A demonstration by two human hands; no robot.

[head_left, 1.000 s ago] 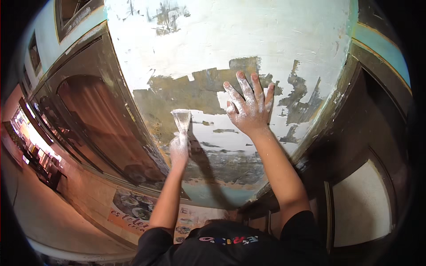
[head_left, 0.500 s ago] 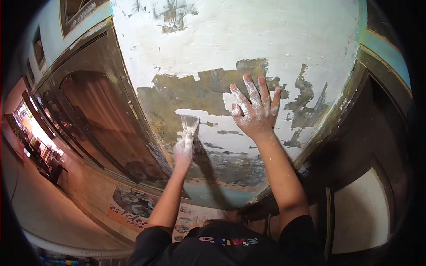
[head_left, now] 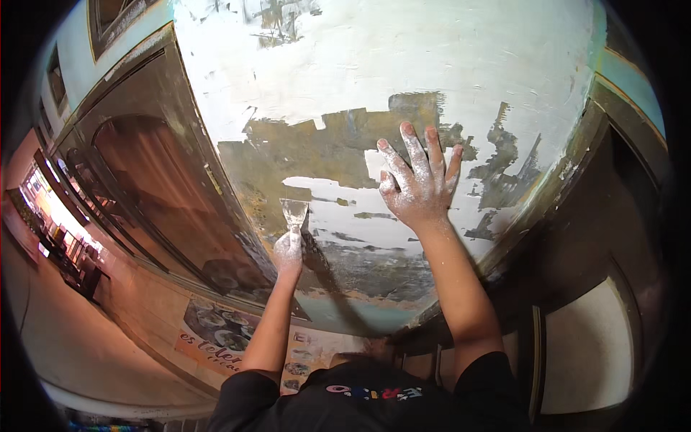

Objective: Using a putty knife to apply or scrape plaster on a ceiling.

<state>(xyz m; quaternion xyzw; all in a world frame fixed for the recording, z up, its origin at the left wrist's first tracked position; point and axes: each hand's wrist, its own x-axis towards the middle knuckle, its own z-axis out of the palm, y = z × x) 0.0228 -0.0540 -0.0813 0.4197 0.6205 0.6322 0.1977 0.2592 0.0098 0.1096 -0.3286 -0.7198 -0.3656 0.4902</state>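
Note:
My left hand is closed round the handle of a putty knife, whose broad blade points up at the wall. White dust coats the hand and the tool. The wall carries a white coating, with a scraped olive-grey patch bared across its middle. Blade and wall meet near the lower left of that patch, beside leftover white streaks. Higher and to the right, my right hand lies against the wall, fingers spread, powdered white, holding nothing.
A dark wooden door with a reddish curtained panel stands left of the wall. At right is a dark door frame with a pale panel below. A printed banner lies low behind my left arm.
My left hand and the putty knife have moved down and slightly left along the wall. My right hand stays spread at about the same spot on the wall.

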